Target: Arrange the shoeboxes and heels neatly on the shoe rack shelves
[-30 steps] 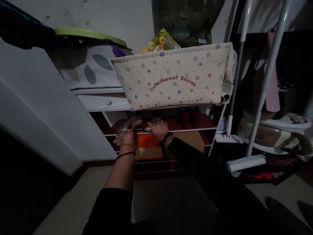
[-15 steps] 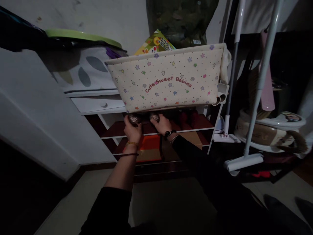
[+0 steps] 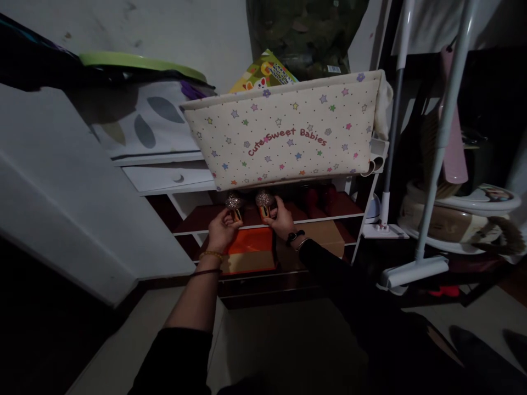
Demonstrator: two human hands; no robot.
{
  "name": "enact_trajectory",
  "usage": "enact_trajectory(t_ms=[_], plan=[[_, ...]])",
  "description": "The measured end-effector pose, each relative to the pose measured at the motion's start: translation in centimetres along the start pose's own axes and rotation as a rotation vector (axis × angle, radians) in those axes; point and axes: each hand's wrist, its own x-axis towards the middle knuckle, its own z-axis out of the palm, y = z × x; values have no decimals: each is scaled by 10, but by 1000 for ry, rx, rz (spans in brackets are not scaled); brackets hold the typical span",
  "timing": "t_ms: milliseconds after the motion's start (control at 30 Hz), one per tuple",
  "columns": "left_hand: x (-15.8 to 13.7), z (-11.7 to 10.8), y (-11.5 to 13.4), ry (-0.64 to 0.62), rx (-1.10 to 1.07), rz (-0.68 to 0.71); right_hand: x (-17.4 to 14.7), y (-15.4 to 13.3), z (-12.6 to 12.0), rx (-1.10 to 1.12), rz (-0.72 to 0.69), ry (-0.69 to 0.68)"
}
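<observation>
A pair of shoes with round glittery toes and orange insides sits on the upper red-brown shelf (image 3: 197, 218) of a white rack, toes toward the back. My left hand (image 3: 221, 229) pinches the heel end of the left glittery shoe (image 3: 233, 204). With thumb and fingers, my right hand (image 3: 282, 220) grips the heel end of the right glittery shoe (image 3: 263, 201). A small gap separates the two shoes. Farther right on the same shelf stand dark red shoes (image 3: 319, 200), dim in the shadow.
A cream fabric basket (image 3: 284, 131) overhangs the shelf from the rack top. Below lie an orange box (image 3: 251, 244) and a brown cardboard box (image 3: 327, 237). A white drawer (image 3: 164, 176) is at left. Mops (image 3: 415, 271) and a pink-handled brush (image 3: 453, 137) stand at right.
Both hands have drawn back toward me and lower, from over the glittery toes to the heel ends. The shoes' orange insides now show. The view has shifted slightly.
</observation>
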Motion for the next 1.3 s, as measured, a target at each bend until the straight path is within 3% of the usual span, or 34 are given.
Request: enact_trajectory(t_ms=[167, 400, 567, 1000, 1100, 1200, 1233, 1300], plan=[[2, 7, -6, -22, -107, -21, 3, 2, 1, -14, -40, -55], [0, 23, -16, -71, -195, -45, 1, -1, -3, 18, 42, -59], [1, 22, -17, -72, -177, -63, 0, -6, -6, -48, 30, -84], [-5, 21, -16, -38, -34, 45, -8, -6, -5, -163, -3, -113], [-20, 16, -11, 155, 128, 175, -36, -15, -25, -281, -167, -14], [-50, 29, 3, 373, 296, 367, -71, -16, -67, -308, -369, 161], [-61, 41, 10, 359, 306, 404, -79, -13, -84, -297, -364, 253], [-78, 74, 20, 166, 304, 440, -85, -1, -120, -274, -296, 434]])
